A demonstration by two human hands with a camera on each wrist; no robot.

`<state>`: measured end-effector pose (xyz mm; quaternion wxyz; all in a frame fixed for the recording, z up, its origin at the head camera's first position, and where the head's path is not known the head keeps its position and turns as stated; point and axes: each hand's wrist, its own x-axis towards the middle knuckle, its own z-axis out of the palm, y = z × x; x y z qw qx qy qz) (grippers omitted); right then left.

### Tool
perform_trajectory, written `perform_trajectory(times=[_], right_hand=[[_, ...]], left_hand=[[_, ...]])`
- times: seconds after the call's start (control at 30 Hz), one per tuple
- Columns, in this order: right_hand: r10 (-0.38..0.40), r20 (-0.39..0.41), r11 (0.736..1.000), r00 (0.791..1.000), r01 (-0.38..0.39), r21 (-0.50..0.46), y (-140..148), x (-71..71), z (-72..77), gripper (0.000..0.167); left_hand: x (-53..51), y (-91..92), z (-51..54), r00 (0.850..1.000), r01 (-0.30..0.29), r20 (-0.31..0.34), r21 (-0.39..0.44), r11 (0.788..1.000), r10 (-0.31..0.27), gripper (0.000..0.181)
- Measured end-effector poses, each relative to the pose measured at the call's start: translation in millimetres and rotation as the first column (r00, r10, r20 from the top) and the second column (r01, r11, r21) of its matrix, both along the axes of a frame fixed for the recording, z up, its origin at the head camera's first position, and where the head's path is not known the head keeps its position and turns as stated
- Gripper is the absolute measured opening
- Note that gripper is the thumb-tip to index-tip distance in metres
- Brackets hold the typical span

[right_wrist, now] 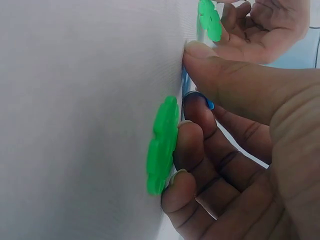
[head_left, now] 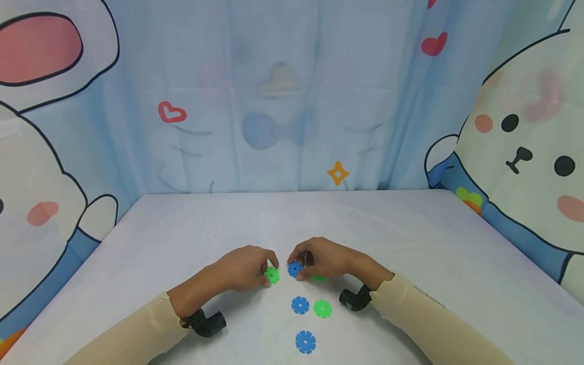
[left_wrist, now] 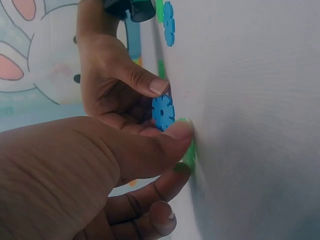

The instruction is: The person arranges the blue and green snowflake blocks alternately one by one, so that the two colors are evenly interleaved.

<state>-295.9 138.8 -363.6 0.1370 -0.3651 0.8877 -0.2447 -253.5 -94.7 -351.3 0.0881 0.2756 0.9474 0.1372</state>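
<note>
Looks like smooth plastic on the 3 blue discs [head_left: 297, 305] and 3 green discs [head_left: 326, 309]. Reads as matt, finely textured cloth across the worktop [head_left: 205, 223]; looks like creased cloth in the curtain [head_left: 365, 76] beyond its far edge.

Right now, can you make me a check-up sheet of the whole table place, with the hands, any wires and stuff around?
Surface: white tabletop.
Job's things: near blue disc, middle blue disc and near green disc lie flat; far green disc is beside the right hand.
Clutter: nothing seen.
Hands: left hand pinches a held green disc; right hand pinches a held blue disc.
Cables: nothing seen.
Surroundings: blue cartoon-print curtain behind the tabletop.
</note>
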Motion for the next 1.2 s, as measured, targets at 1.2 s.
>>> perform_trajectory(times=[1.2], right_hand=[[-0.254,0.139,0.862,0.957,0.289,-0.416,-14.0,-58.6,-2.7,0.041]], left_hand=[[-74.3,-15.7,-6.7,0.966,-0.251,0.067,0.483,0.839,0.251,0.033]])
